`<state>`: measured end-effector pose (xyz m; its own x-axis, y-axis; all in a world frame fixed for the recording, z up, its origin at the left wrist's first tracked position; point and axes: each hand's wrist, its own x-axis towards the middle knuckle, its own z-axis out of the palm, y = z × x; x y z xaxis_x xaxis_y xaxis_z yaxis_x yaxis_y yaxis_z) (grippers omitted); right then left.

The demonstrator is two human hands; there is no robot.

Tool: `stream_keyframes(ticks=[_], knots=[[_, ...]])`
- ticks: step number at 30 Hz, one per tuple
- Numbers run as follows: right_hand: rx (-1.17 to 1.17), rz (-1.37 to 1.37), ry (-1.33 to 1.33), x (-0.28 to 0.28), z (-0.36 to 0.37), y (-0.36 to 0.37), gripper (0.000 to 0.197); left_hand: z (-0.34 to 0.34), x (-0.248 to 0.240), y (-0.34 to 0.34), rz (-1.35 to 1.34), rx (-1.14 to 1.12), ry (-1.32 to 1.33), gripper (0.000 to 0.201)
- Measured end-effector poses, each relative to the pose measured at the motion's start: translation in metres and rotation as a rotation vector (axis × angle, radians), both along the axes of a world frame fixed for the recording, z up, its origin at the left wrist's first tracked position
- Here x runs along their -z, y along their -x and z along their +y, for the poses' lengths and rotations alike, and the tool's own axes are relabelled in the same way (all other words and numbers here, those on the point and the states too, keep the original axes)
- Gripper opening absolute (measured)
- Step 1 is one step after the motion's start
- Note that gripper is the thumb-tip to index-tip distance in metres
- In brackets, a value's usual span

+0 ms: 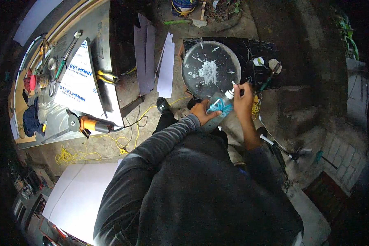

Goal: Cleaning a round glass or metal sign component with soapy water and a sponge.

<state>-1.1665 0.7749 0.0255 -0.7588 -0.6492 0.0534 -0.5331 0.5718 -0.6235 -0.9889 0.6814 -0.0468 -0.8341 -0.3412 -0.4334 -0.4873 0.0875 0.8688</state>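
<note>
My left hand (200, 113) is wrapped round the lower part of a clear plastic bottle (219, 103) with blue on its side. The bottle leans up and to the right in front of my body. At its top, my right hand (244, 99) pinches the white cap (229, 94), which has a narrow white tip. Whether the cap is fixed on the bottle or loose, I cannot tell. Just beyond the bottle lies a round dark disc (192, 61) with a pale rim and white splashes over its middle.
On the left, a metal-topped table (103, 49) carries an orange angle grinder (95, 125), yellow-handled pliers (106, 76) and a film-covered sheet (76, 84). Yellow cord (76, 156) trails over the floor. A white cup (258, 61) and a brush-like tool (272, 76) sit right of the disc.
</note>
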Motion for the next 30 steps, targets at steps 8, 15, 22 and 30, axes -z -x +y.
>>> stream_keyframes(ticks=[8,15,22,30], knots=[[0.02,-0.039,0.045,0.001,0.0,0.0,0.02,-0.002,0.0,0.0,0.018,-0.02,-0.01,0.104],[-0.133,0.016,-0.023,-0.005,-0.003,-0.002,0.019,-0.001,0.008,0.0,0.006,-0.034,-0.021,0.101],[-0.066,0.0,-0.049,-0.018,-0.006,-0.002,0.022,-0.003,0.004,0.003,0.119,-0.052,-0.005,0.098],[-0.077,0.069,-0.001,-0.025,-0.008,-0.006,0.02,-0.014,-0.01,0.006,-0.031,0.049,-0.06,0.095]])
